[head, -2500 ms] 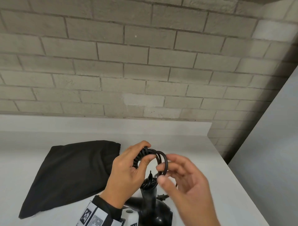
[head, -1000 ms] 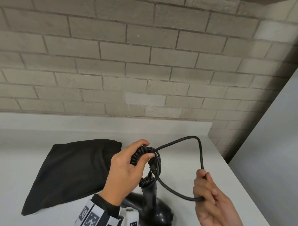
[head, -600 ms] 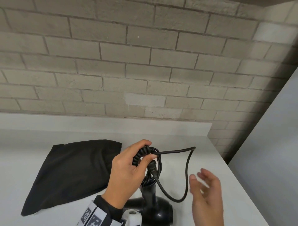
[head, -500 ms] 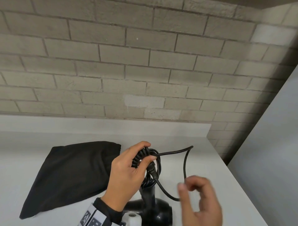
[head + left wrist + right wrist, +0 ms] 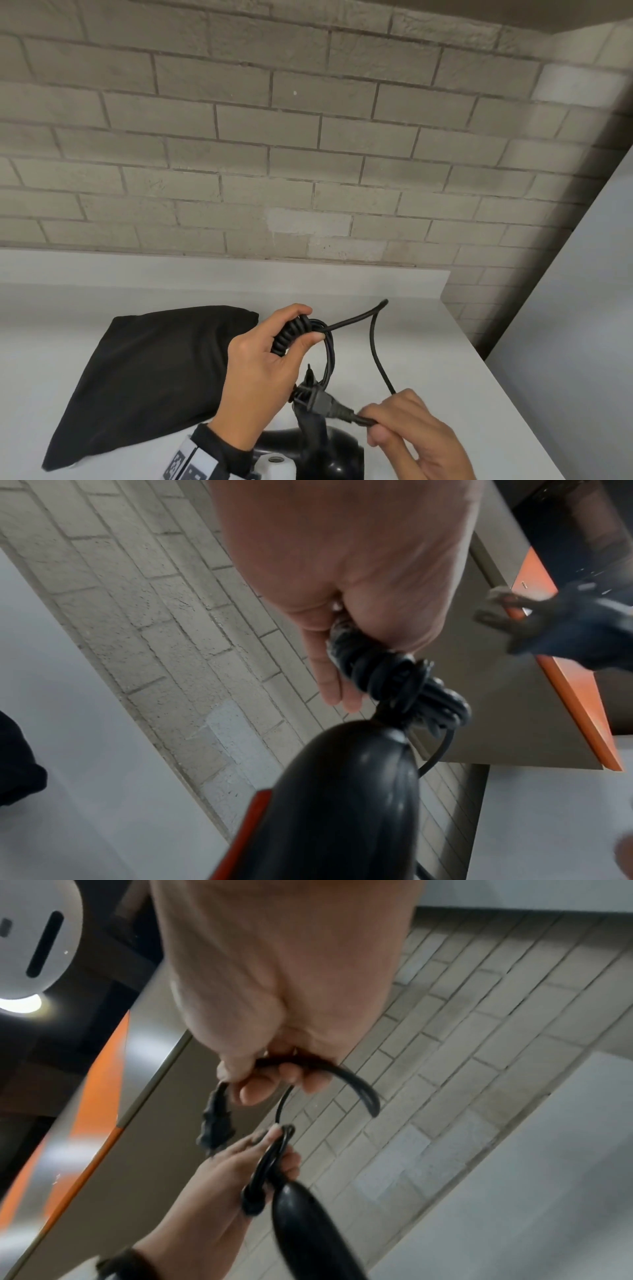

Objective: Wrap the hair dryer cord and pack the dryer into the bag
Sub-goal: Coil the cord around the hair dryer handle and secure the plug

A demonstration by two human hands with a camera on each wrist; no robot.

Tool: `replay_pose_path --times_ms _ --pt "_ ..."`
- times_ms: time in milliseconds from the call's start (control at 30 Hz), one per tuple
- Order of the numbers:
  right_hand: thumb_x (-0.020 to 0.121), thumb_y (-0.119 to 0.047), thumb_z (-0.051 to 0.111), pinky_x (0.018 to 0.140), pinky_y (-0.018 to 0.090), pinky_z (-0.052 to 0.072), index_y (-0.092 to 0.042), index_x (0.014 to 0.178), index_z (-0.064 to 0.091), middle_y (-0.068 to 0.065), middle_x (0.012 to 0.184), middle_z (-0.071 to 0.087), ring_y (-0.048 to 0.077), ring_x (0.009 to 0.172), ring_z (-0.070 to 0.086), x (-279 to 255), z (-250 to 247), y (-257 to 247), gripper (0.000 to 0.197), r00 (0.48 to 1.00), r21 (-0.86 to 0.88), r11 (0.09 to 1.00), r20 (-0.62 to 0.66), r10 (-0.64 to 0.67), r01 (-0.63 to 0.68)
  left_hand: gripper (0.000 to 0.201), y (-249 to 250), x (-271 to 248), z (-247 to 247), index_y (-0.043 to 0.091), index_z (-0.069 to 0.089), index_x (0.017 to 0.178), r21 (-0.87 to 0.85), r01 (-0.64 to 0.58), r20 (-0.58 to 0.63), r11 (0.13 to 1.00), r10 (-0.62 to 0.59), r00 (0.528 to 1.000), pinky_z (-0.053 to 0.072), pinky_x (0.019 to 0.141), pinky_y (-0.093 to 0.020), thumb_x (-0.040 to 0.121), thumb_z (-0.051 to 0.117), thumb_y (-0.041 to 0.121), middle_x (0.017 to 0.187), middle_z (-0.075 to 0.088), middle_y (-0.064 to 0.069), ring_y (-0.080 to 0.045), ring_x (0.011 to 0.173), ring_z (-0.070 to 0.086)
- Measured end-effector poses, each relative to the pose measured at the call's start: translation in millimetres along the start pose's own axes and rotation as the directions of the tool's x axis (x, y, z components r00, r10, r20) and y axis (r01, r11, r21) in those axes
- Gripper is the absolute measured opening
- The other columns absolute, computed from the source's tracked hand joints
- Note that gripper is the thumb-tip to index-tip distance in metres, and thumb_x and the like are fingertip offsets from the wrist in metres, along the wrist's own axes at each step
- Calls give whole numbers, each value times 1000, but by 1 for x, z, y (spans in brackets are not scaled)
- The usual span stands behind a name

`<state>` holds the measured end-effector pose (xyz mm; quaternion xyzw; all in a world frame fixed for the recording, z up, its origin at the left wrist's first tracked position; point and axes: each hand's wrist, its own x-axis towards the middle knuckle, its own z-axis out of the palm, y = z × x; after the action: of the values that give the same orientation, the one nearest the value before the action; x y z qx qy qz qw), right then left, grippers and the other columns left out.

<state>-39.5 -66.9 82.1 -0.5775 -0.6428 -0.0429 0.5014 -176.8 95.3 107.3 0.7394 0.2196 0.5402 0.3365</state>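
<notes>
A black hair dryer [image 5: 318,448] stands on the white counter [image 5: 428,342] at the bottom centre, handle up. My left hand [image 5: 263,370] grips the coiled bundle of its black cord [image 5: 291,334] above the handle; the same bundle [image 5: 387,677] shows in the left wrist view. My right hand [image 5: 407,435] pinches the cord just behind the plug [image 5: 322,402], which points left at the handle. A loose loop of cord [image 5: 375,339] arcs between both hands. The black bag [image 5: 147,373] lies flat on the counter to the left. In the right wrist view the plug [image 5: 215,1123] hangs below my fingers.
A brick wall [image 5: 274,154] rises behind the counter's raised back edge. The counter ends at the right [image 5: 507,394], beside a grey panel [image 5: 582,325]. A white device with patterned markers [image 5: 191,462] is strapped on my left wrist.
My right hand let go of the cord loop, swung in and took hold of the cord at the plug end. The left hand kept gripping the coil throughout.
</notes>
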Motion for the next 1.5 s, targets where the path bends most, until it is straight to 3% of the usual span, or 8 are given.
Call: replay_pose_path --times_ms 267,433,600,767,1033,1133,1267,1500 --pt "96 -51 44 98 9 37 -45 101 64 -29 101 59 -3 99 54 -29 -46 52 21 992 -286 956 89 92 -63 27 -1 -3 1 27 69 105 -90 77 64 993 -71 995 51 71 -9 78 73 30 77 72 13 -6 74 72" --pt "86 -26 61 87 15 44 -17 91 73 -4 99 66 9 97 60 -14 -24 18 16 972 -271 961 -235 -15 -50 26 3 -6 4 32 64 109 -81 59 167 995 -45 985 53 70 -13 83 70 31 75 71 13 -9 72 71" --pt "90 -38 56 106 12 31 -22 129 52 -7 128 54 3 127 45 17 -1 -1 42 958 -248 961 -284 45 -119 25 4 -7 4 30 64 109 -91 57 196 994 -38 980 52 69 -12 85 70 27 75 70 13 -10 70 72" --pt "93 -25 55 73 5 38 -21 103 63 -13 90 57 -6 83 52 38 -1 -1 13 985 -144 989 -172 9 -35 26 3 -8 -2 30 63 111 -53 31 207 998 -19 978 52 70 -12 86 68 31 78 70 14 -9 73 72" --pt "88 -12 69 76 13 43 -6 92 72 0 85 64 7 81 58 85 -22 -10 9 976 -176 965 -65 -206 192 31 8 -8 -2 32 66 106 -117 48 267 992 -16 964 58 68 -26 79 79 40 89 70 10 -15 68 73" --pt "84 -16 75 68 15 43 -13 90 72 -13 79 62 3 71 53 96 -18 -9 7 992 -12 998 -102 -70 69 27 11 -8 0 27 65 103 -141 25 297 990 18 955 58 65 -29 81 77 38 79 70 6 -16 65 72" --pt "75 -20 79 70 33 56 -18 79 72 5 76 71 22 71 66 97 -1 -7 8 947 388 891 -115 299 -235 18 10 -14 4 22 65 100 -131 -69 222 989 97 970 57 66 -30 87 71 32 77 70 8 -13 71 71" --pt "87 -28 68 68 34 55 -13 79 75 10 73 73 26 71 68 83 20 -13 19 900 461 801 -12 436 -381 26 16 -28 18 32 59 112 -202 -73 1 977 75 997 51 81 -10 87 65 30 104 71 19 -2 93 71"
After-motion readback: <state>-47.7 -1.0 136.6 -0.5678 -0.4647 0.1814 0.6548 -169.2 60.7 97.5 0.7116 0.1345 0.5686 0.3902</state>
